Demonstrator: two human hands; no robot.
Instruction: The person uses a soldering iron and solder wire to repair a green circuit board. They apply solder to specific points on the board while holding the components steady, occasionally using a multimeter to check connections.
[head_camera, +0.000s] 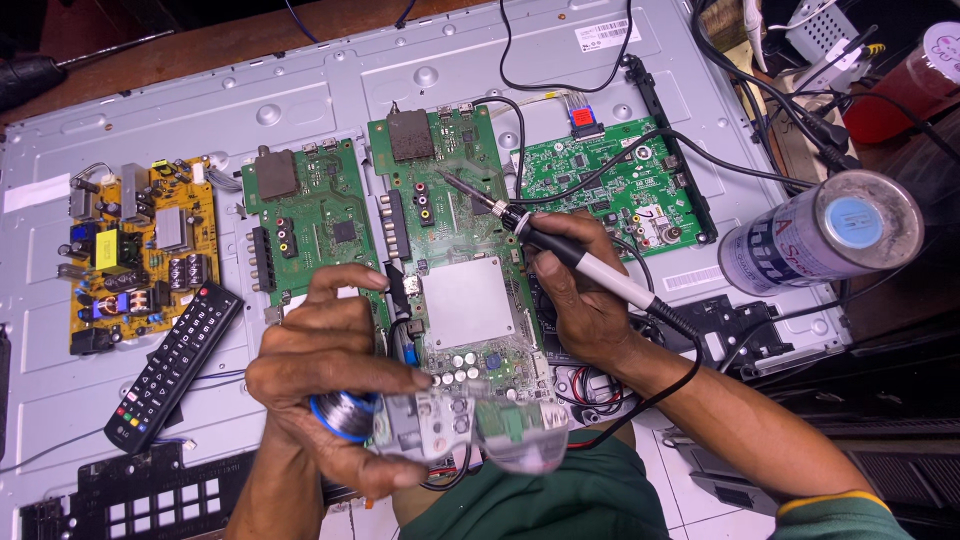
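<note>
- Our right hand (585, 300) is wrapped around a soldering iron (560, 245), fingers closed on the handle like a pen; the tip sits far-left of the hand, over the middle green board (455, 215), at or just above it; we can't tell if it touches
- The iron's black cord (680, 345) loops from the handle back over our right wrist toward the near side
- Our left hand (330, 370) is curled shut on a blue solder spool (340, 415) and a clear plastic case (500, 425); thumb on top, fingers underneath; the case is blurred, so we can't read what's inside
- The middle board lies on a grey metal TV back panel (300, 90), with a silver shield plate (468, 300) near its centre
- A second green board (310, 215) lies just left of it; a third green board (610, 185) to the right
- A yellow power board (140, 255) at far left; a black remote (175, 365) just near of it
- A spray can (820, 235) on its side at right, well apart from both hands
</note>
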